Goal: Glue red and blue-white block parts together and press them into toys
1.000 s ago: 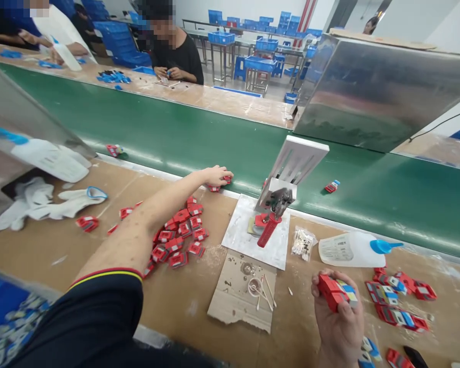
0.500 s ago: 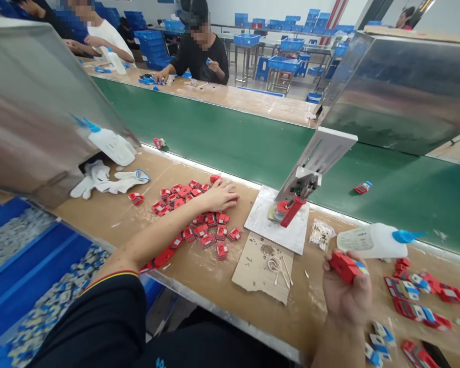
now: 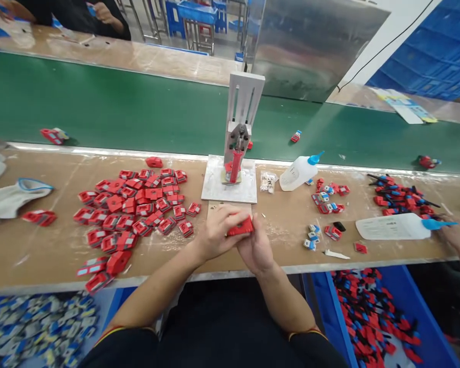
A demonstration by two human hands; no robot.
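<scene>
My left hand [image 3: 215,230] and right hand [image 3: 258,251] grip one red plastic block [image 3: 242,225]; red heap [image 3: 138,209] at nine o'clock looks pending, blue-white-fitted blocks [image 3: 327,207] near two look done.

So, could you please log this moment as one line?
left hand: holding red part | right hand: holding same red part | red pieces: piled left of clamp fixture | swab packet: right of clamp fixture

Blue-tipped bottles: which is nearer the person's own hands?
The bottle right of the cotton swabs; the other bottle lies farther right, its tip near a co-worker's hand.
</scene>
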